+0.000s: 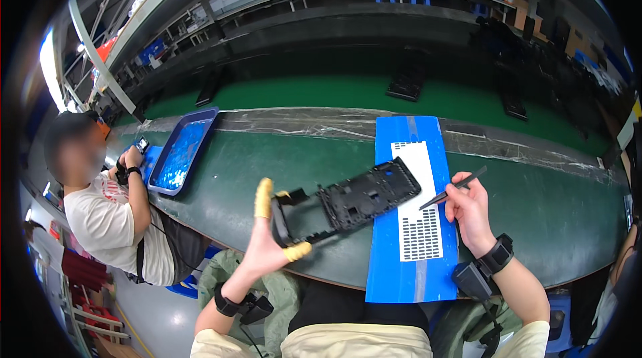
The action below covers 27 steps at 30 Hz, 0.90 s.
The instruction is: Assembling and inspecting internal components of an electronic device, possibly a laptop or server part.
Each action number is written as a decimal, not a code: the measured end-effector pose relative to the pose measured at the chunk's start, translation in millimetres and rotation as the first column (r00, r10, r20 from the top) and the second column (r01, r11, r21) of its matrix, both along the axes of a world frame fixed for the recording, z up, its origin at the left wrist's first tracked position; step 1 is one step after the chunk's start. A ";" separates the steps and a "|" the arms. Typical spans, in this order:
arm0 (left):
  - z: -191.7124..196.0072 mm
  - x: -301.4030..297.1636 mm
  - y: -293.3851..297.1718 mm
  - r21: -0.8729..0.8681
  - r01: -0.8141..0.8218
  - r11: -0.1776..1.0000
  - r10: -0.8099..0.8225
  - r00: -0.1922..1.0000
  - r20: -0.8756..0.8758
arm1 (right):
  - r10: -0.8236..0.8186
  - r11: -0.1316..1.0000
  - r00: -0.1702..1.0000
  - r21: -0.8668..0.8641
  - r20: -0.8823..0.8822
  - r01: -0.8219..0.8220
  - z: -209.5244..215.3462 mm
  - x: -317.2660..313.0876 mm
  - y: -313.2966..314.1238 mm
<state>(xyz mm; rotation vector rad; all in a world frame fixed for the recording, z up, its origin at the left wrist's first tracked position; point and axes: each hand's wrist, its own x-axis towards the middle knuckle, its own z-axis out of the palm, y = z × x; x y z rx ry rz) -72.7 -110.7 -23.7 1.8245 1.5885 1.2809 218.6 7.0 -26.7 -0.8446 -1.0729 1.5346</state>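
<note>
Black plastic frame (348, 204), long and openwork, is held tilted above the green desk (221, 184), its far end over the blue mat (388, 258). Left hand (271, 237) is clamped on the near end of the frame; yellow finger cots (263, 199) cover the thumb and at least one finger. Right hand (470, 211) is closed around thin black tweezers (452, 189), tips pointing left toward the frame's far end, just short of it; contact cannot be told. Both wrists carry black strapped devices.

On the blue mat lies a white sheet (420, 204) carrying rows of small dark pieces, partly under the frame's end. The mat runs from the desk's near edge to a strip of clear film along the far side.

Further left, a blue tray (182, 152) sits on the desk. A second person (110, 214) in a white shirt sits beside it, hands at a small dark object.
</note>
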 end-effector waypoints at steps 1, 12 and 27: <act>10.4 -1.3 -1.2 0.056 -0.085 0.995 0.083 0.996 0.034 | -0.006 1.000 1.000 -0.008 0.019 0.007 -1.1 -0.2 1.3; 98.8 -33.7 56.6 0.180 -0.223 0.958 0.276 0.886 -0.372 | 0.029 0.999 0.990 0.033 0.141 -0.034 -2.2 -1.6 -1.3; 40.8 -50.9 94.7 -0.242 -0.359 0.901 0.063 0.661 -0.748 | 0.025 1.000 0.988 0.004 0.152 -0.026 1.0 -6.3 -1.6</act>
